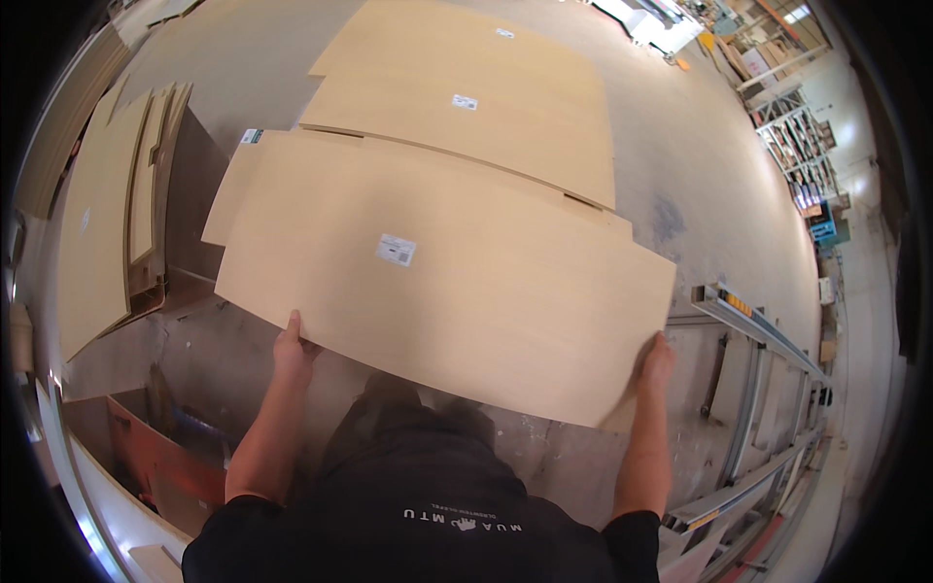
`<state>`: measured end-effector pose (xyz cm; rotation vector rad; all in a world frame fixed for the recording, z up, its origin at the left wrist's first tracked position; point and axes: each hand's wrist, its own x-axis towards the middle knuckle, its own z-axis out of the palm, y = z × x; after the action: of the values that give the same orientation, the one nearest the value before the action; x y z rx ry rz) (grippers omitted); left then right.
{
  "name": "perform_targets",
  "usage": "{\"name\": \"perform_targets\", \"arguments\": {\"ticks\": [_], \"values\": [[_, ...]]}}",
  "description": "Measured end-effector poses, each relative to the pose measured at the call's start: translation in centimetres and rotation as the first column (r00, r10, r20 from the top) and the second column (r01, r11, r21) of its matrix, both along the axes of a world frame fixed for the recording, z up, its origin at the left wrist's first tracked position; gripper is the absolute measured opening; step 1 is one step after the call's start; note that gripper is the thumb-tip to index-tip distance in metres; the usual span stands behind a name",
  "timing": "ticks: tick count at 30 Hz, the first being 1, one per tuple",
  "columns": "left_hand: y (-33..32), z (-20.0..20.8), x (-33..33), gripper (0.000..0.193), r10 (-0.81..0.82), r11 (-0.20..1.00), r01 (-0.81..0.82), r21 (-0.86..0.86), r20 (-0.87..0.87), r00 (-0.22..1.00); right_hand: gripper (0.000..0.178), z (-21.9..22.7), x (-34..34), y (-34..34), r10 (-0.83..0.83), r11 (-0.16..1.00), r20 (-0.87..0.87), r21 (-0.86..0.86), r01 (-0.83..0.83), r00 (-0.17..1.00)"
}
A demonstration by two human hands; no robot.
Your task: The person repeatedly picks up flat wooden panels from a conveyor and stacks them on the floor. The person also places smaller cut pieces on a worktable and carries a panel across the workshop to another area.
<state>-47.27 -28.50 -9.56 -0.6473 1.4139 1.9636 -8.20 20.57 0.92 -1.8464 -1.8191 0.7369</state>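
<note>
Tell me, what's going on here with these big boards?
A person in a black short-sleeved shirt is holding a large, flat, tan wood-like panel with both bare hands. The left hand grips the near edge, thumb on top, and the right hand holds the right-hand edge. Further tan panels with white labels lie just beyond it, overlapping in view. Off to the left, more tan flat boards stand on edge.

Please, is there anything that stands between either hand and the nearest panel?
Nothing visible does. The left hand holds the panel at its near edge, thumb on top, and the right hand holds its right edge. The underside is hidden.
</note>
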Motion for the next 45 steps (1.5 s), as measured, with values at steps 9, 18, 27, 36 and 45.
{"name": "perform_targets", "arguments": {"ticks": [9,18,27,36,45], "values": [[0.3,-2.8,-4.8,0.037,-0.086,0.982,0.074,-0.171,-0.064,0.994,0.056,-8.2,-11.5,3.9,-0.037,0.984,-0.079,-0.178,0.022,0.996],[4.6,-1.0,-6.8,0.047,-0.226,0.895,0.185,-0.406,-0.057,0.972,0.053,-12.0,-13.6,9.6,-0.054,0.978,-0.185,-0.208,0.014,0.981],[3.8,-2.2,-7.1,0.049,-0.537,0.554,0.446,-0.703,0.107,0.837,0.034,-16.2,-10.8,12.0,0.395,0.868,0.631,-0.018,-0.497,0.668],[14.3,5.2,-12.2,0.052,-0.883,0.317,-0.139,-0.938,-0.346,0.318,0.053,-10.0,-19.4,1.7,0.38,0.746,0.39,0.407,-0.527,0.839],[19.6,-2.8,-12.3,0.066,-0.941,0.268,-0.237,-0.934,-0.307,0.145,0.047,-11.4,-21.8,-4.8,0.542,0.667,0.465,0.269,-0.695,0.7]]}}
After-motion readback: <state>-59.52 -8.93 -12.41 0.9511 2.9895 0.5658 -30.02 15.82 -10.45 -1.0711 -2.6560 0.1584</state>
